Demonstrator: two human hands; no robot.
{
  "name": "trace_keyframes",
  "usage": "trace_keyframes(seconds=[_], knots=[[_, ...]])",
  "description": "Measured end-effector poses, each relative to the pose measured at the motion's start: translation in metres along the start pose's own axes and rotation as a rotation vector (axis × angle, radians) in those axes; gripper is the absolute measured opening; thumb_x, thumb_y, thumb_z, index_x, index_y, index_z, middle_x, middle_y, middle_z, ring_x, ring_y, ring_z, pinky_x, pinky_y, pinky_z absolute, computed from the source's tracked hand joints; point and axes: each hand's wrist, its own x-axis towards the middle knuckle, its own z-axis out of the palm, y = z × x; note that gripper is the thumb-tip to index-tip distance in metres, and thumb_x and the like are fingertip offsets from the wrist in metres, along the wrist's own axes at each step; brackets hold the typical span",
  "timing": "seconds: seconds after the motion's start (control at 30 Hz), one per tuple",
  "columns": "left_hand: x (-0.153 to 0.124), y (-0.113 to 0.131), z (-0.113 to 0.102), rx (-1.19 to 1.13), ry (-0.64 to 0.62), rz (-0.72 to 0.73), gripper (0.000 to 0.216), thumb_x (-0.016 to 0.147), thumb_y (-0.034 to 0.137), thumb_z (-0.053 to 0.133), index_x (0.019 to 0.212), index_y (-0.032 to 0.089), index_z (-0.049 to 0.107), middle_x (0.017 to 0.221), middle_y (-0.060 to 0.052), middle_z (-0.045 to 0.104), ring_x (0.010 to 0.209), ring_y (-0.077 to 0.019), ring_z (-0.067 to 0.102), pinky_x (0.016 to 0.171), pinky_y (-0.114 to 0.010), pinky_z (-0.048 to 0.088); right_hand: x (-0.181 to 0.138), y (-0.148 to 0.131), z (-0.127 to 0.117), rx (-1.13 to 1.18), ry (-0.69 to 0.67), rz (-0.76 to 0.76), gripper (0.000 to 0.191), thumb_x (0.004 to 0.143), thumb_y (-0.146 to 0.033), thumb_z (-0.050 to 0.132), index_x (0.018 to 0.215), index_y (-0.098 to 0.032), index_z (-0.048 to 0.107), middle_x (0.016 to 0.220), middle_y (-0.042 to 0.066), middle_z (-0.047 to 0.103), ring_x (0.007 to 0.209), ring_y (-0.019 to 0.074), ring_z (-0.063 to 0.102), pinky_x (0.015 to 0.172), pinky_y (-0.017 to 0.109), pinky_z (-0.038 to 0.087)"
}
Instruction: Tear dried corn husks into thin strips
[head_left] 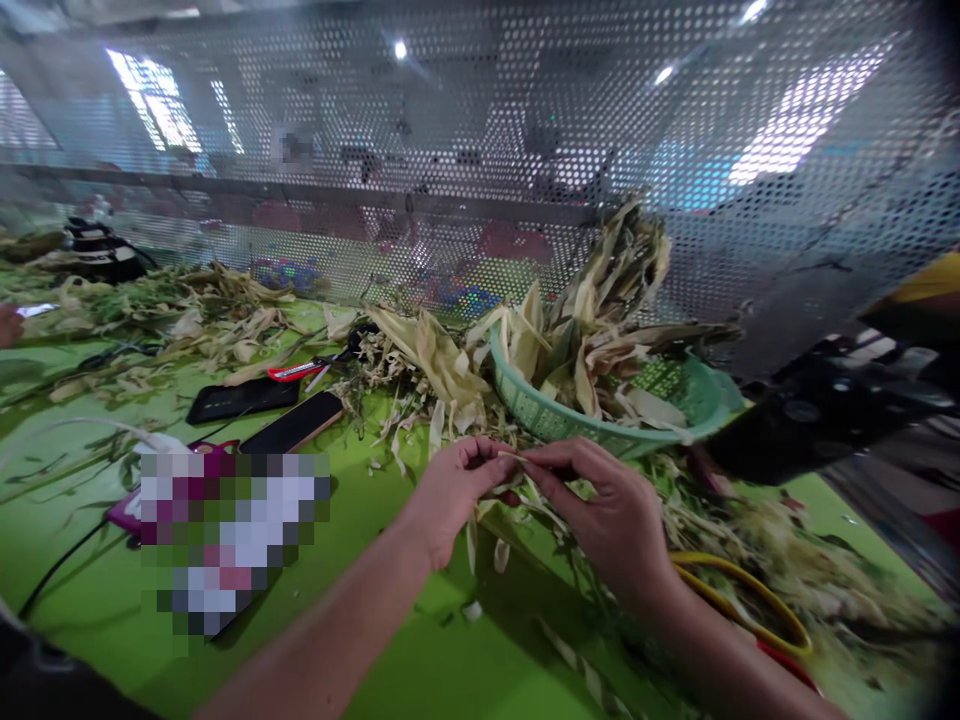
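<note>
My left hand and my right hand meet just in front of the green basket. Between their fingertips runs a thin pale strip of corn husk, pinched by both. Dry corn husks fan out behind my left hand, and more husks stand up in the basket. Narrow husk shreds hang and lie below my fingers. Beside my right forearm are yellow loop handles, perhaps of scissors, partly covered by the arm.
A perforated metal panel stands behind the green table. Left lie a black phone, another phone and a red cutter. A black device stands at right. Another person's hand shows at far left.
</note>
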Motion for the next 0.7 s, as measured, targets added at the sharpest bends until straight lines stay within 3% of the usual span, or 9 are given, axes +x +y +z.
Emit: trace_keyframes(seconds=[0.33, 0.7], knots=[[-0.0009, -0.0046, 0.0044, 0.096, 0.012, 0.106, 0.023, 0.071, 0.03, 0.077, 0.081, 0.014, 0.063, 0.075, -0.001, 0.059, 0.071, -0.0109, 0.056, 0.069, -0.026, 0.049, -0.0027, -0.0037, 0.0036, 0.165, 0.008, 0.267, 0.016, 0.085, -0.033, 0.064, 0.08, -0.019, 0.067, 0.071, 0.002, 0.066, 0.064, 0.0158, 0.057, 0.058, 0.026, 0.045], [-0.0007, -0.0052, 0.0012, 0.165, -0.015, 0.116, 0.022, 0.077, 0.034, 0.071, 0.08, 0.014, 0.061, 0.076, -0.001, 0.058, 0.07, -0.0109, 0.055, 0.068, -0.025, 0.047, -0.003, -0.0042, 0.0034, 0.06, -0.015, 0.145, 0.009, 0.086, -0.027, 0.064, 0.08, -0.019, 0.066, 0.073, 0.001, 0.063, 0.064, 0.0143, 0.057, 0.059, 0.026, 0.044]])
